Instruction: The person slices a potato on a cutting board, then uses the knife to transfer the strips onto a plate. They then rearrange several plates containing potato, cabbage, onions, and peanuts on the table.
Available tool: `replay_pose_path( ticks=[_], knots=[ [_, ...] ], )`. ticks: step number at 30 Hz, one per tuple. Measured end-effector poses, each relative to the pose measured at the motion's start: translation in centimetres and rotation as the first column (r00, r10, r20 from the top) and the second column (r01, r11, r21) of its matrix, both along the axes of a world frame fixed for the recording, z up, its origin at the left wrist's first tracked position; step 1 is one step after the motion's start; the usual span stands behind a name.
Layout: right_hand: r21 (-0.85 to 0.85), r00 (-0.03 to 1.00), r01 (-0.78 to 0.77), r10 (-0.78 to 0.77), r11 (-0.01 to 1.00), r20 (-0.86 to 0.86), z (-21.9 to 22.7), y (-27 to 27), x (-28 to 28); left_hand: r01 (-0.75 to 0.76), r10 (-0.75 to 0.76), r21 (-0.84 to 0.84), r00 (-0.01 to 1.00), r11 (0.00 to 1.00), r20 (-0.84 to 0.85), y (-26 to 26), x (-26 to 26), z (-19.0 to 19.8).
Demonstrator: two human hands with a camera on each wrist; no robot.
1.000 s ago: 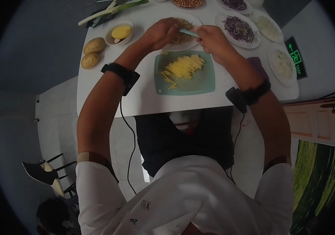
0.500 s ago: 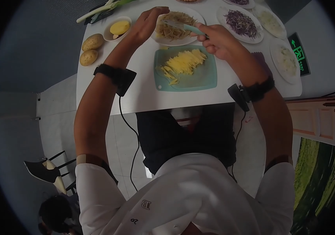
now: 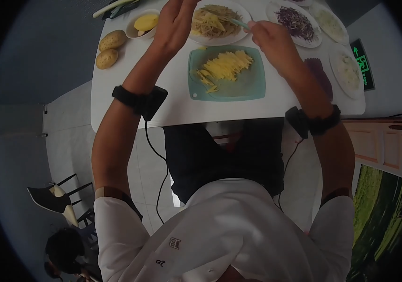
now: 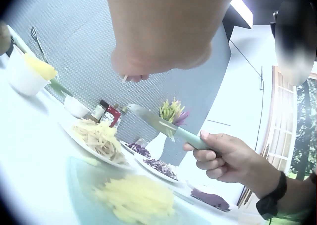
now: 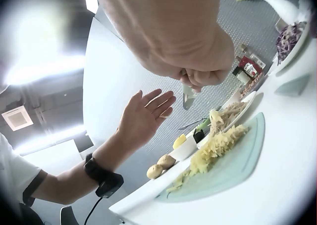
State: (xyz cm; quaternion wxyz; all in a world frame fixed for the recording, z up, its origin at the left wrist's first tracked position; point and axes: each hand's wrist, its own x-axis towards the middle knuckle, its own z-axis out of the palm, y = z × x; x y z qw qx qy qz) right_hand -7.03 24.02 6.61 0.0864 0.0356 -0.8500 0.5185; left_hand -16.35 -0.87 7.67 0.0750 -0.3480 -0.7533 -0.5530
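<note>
My right hand grips the pale green handle of a knife, its blade above the plate of shreds. My left hand is raised beside that plate with its fingers straight and spread; a thin pale strip lies at its fingers. Some yellow strips lie on top of the paler shreds on the plate. Nearer the body, a green cutting board bears a heap of yellow strips. Neither hand touches the board.
Two potatoes and a bowl with a yellow piece stand at the left. Plates of purple shreds and pale pieces are at the right, near a purple cloth.
The hands have moved apart above the plate. My left hand has come off the knife blade and opened, and yellow strips now lie on the plate's shreds.
</note>
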Motion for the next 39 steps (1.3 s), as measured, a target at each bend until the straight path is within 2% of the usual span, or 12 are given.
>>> replay_pose_path(
  ticks=[4,6,7,9,11,13,17,22,24,27,31,39],
  knots=[
    [0.064,0.994,0.003,0.004,0.998,-0.11,-0.2,0.1,6.8,-0.084,0.089,0.07,0.993,0.994,-0.075,-0.8,5.1,0.5],
    [0.062,0.993,-0.002,0.01,0.998,-0.12,-1.0,-0.8,10.3,-0.109,0.103,-0.023,0.981,0.994,-0.164,-1.5,7.6,0.5],
    [0.113,0.994,-0.02,0.032,0.993,-0.102,-1.1,-1.4,12.1,-0.086,0.085,0.002,0.991,0.996,-0.106,-1.6,8.3,0.1],
    [0.164,0.996,-0.033,0.047,0.986,-0.08,-1.7,-2.4,14.2,-0.09,0.093,0.036,0.991,0.995,-0.092,-2.0,9.2,-0.7],
    [0.272,0.982,-0.06,0.106,0.96,-0.156,-2.6,-3.5,15.4,-0.089,0.094,0.065,0.992,0.994,-0.082,-2.3,9.7,-1.4],
    [0.316,0.971,-0.043,0.114,0.948,-0.212,-3.9,-4.2,15.7,-0.081,0.081,-0.047,0.997,0.996,0.001,-2.6,9.8,-1.8],
    [0.429,0.964,-0.013,0.124,0.903,-0.233,-5.4,-4.9,15.7,-0.039,0.039,-0.024,0.999,0.999,0.005,-2.9,9.9,-2.8],
    [0.541,0.952,0.025,0.144,0.841,-0.269,-6.2,-5.5,15.6,-0.054,0.06,-0.054,0.991,0.997,0.121,-3.3,10.3,-3.6],
    [0.603,0.954,0.105,0.09,0.791,-0.285,-6.0,-5.8,15.3,-0.037,0.049,-0.1,0.991,0.994,0.121,-3.4,10.3,-3.7],
    [0.629,0.957,0.161,0.035,0.76,-0.287,-6.0,-6.3,14.8,0.004,0.023,-0.191,0.99,0.982,0.14,-3.1,10.3,-4.3],
    [0.627,0.948,0.161,0.058,0.762,-0.314,-5.8,-6.0,14.8,0.047,-0.016,-0.262,0.992,0.964,0.121,-2.7,10.3,-5.1],
    [0.622,0.94,0.228,-0.002,0.749,-0.341,-6.2,-4.4,14.6,0.033,-0.005,-0.235,0.993,0.971,0.122,-3.0,9.9,-6.3]
  ],
)
